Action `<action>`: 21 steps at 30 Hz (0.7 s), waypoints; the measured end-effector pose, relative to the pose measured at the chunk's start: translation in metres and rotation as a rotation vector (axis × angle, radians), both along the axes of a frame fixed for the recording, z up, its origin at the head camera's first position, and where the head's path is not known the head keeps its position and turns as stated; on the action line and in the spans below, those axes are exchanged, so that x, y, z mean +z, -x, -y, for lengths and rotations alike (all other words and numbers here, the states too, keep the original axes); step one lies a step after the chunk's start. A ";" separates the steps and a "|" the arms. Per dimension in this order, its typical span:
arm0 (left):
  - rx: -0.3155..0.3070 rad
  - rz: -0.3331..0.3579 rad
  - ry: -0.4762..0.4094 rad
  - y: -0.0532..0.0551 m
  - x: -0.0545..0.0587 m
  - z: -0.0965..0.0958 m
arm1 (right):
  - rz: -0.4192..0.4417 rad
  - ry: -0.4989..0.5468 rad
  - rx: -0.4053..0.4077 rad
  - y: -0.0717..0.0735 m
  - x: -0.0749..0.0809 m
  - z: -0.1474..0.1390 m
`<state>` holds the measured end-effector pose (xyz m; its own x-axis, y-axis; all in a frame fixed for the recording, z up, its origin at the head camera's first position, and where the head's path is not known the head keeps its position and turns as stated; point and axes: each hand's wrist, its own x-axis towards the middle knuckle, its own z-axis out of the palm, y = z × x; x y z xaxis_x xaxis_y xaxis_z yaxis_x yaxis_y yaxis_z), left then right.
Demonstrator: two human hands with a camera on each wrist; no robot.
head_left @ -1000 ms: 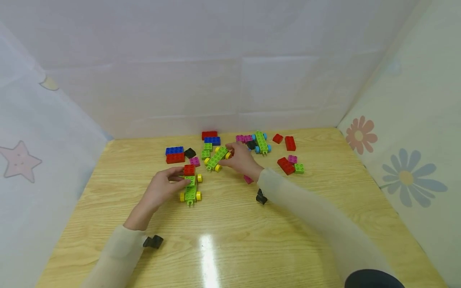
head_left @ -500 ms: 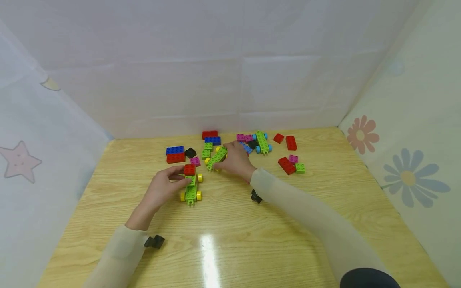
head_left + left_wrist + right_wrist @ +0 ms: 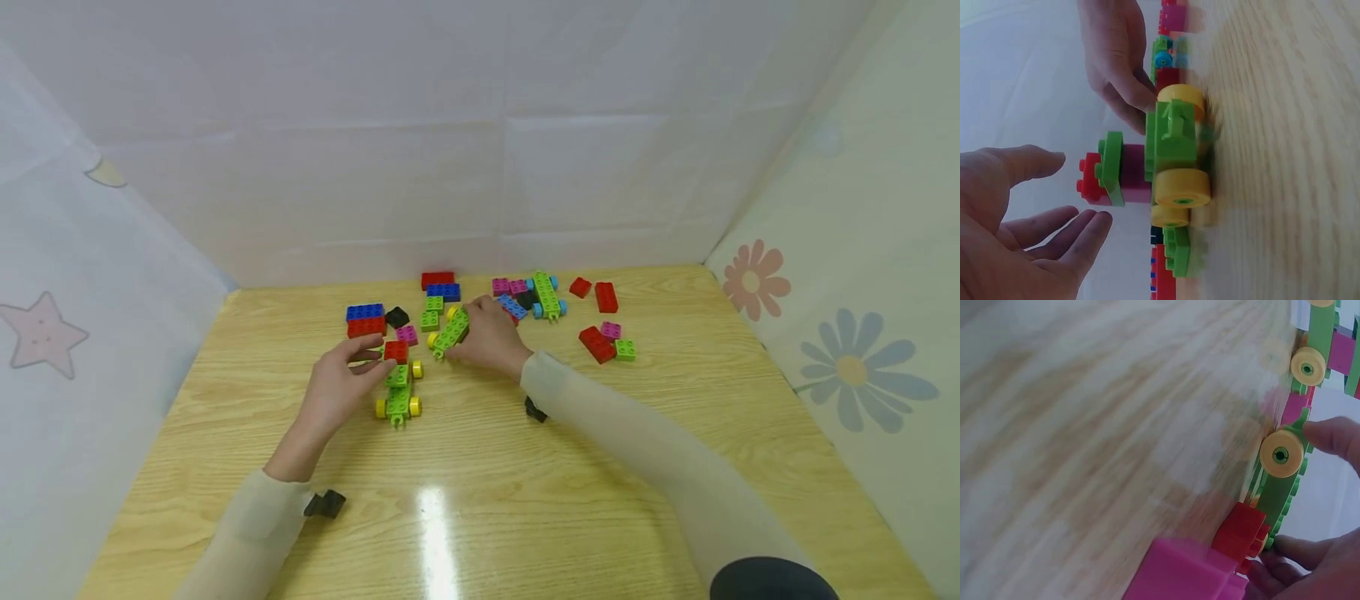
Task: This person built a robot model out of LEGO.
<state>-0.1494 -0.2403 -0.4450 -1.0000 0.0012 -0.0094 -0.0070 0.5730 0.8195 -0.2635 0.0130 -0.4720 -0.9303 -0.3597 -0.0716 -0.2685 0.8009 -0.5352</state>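
My left hand [image 3: 337, 387] is beside a small toy car, its thumb and fingers spread apart around the top bricks with a gap showing in the left wrist view. The car has a green wheeled base [image 3: 400, 404] with yellow wheels, a magenta brick [image 3: 1137, 172], a green piece [image 3: 1112, 167] and a red brick [image 3: 396, 352] stacked on it. My right hand [image 3: 487, 337] holds a second green wheeled base [image 3: 452, 332], slanted on the table, with thumb near one end and fingertips near the other in the right wrist view.
Blue and red bricks [image 3: 366, 321] lie behind the left hand, near a black piece [image 3: 397, 317]. A green base with blue wheels [image 3: 546, 296] stands at the back right. Several loose bricks lie farther right, including a red one [image 3: 597, 345]. White sheets [image 3: 360, 167] wall the table.
My left fingers have come off the stacked green piece and spread beside the red brick. My right hand has moved slightly left and its hold covers more of the second base, which turned a little.
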 end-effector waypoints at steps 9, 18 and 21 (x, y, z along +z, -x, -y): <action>0.018 -0.119 0.014 -0.008 0.009 -0.013 | 0.028 -0.060 0.173 -0.006 0.001 -0.011; -0.066 -0.148 0.107 -0.012 0.011 -0.038 | 0.019 -0.110 0.295 -0.018 0.006 -0.029; -0.122 -0.110 0.112 -0.013 0.009 -0.048 | 0.031 -0.102 0.317 -0.023 0.007 -0.035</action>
